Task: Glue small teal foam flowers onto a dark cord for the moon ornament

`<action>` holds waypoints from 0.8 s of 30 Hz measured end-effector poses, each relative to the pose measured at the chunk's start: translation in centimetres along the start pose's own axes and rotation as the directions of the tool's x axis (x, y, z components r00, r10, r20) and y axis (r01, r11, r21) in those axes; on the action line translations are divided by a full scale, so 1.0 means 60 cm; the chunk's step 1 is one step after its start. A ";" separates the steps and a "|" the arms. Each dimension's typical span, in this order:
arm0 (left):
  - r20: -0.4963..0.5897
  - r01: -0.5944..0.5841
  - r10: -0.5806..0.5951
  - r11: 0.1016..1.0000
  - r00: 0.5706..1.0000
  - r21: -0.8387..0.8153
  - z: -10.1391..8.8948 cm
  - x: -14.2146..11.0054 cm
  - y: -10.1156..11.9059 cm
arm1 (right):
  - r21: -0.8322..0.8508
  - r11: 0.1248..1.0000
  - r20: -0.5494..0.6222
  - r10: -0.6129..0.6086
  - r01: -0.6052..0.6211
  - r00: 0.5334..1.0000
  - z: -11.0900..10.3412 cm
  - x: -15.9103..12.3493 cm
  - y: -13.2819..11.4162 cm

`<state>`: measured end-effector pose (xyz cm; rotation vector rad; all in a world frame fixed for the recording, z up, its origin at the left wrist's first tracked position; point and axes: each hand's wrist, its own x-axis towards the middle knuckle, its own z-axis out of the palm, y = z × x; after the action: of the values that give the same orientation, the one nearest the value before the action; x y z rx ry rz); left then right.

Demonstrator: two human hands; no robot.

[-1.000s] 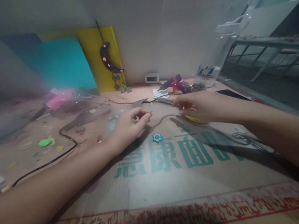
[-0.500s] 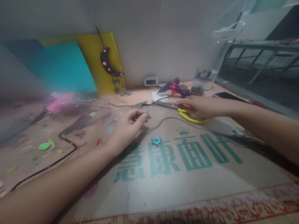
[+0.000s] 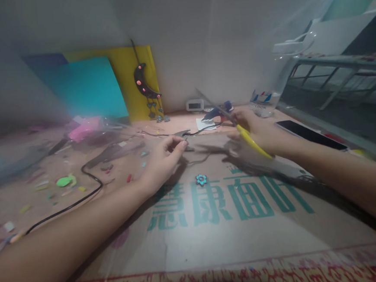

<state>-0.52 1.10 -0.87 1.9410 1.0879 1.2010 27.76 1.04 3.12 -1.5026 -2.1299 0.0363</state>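
Observation:
My left hand (image 3: 171, 153) is closed in a pinch, thumb against forefinger, on the tip of a thin dark cord (image 3: 200, 161), partly hidden by the fingers. Yellow-handled scissors (image 3: 255, 143) are in my right hand (image 3: 253, 127). Their blades stand apart: one points up and to the left, while the lower one is smeared by motion over the board. Between and below my hands, a small blue flower with a dark edge (image 3: 201, 179) lies on the printed cardboard (image 3: 183, 250).
A dark crescent ornament (image 3: 144, 85) hangs before a yellow board (image 3: 127, 76). At the back are a glue gun (image 3: 218, 111), a small white digital display (image 3: 194, 105) and a clear plastic container (image 3: 263, 102). A phone (image 3: 311, 134) lies at right; colourful scraps (image 3: 64, 181) litter the left.
My right hand has raised the scissors off the table, and their blades have spread apart. My left hand keeps its pinch in nearly the same place. The view has shifted slightly.

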 end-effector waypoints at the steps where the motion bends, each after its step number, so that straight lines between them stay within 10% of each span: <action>1: -0.012 -0.006 0.006 1.000 1.000 0.005 0.000 -0.001 0.000 | 0.021 1.000 0.007 0.009 -0.009 1.000 0.007 -0.006 -0.011; 10: -0.046 -0.116 0.115 0.993 0.992 -0.019 0.000 -0.013 0.006 | 0.091 0.955 -0.073 -0.276 0.282 0.958 0.055 -0.035 -0.027; 24: -0.028 -0.298 0.299 0.954 0.954 0.038 0.000 -0.026 0.023 | 0.067 0.947 0.008 -0.316 0.315 0.949 0.055 -0.038 -0.028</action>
<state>-0.47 -0.91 -0.39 2.1756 0.8548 1.3848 25.40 -0.69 -0.09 -1.1124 -2.3356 0.0048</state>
